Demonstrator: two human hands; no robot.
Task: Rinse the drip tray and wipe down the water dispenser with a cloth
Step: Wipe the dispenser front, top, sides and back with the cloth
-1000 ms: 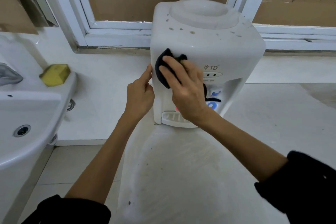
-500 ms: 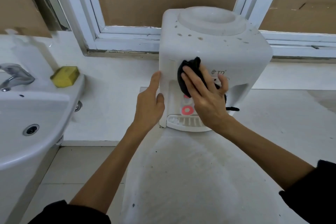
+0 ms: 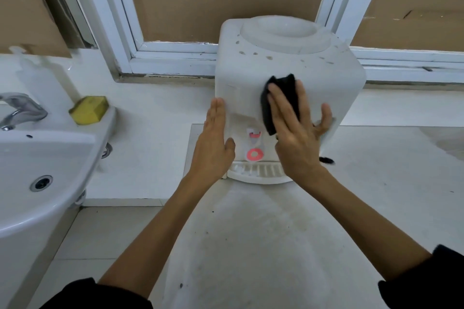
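A white tabletop water dispenser [image 3: 334, 75] stands on a pale counter below a window. My right hand [image 3: 296, 133] presses a black cloth [image 3: 281, 98] flat against the dispenser's upper front panel, fingers spread over it. My left hand [image 3: 213, 143] lies open and flat against the dispenser's left front edge, steadying it. A red tap lever [image 3: 254, 135] and a red ring [image 3: 254, 154] show between my hands. The white slotted drip tray [image 3: 258, 172] sits in place at the dispenser's base, partly hidden by my right wrist.
A white washbasin [image 3: 37, 158] with a chrome tap [image 3: 20, 110] is at the left. A yellow sponge [image 3: 89, 109] lies on its rim. The white window frame [image 3: 165, 60] runs right behind the dispenser. Tiled floor shows lower left.
My right hand has slid the black cloth rightward across the dispenser's front, uncovering the red tap. My left hand has flattened against the left edge. The view has shifted down.
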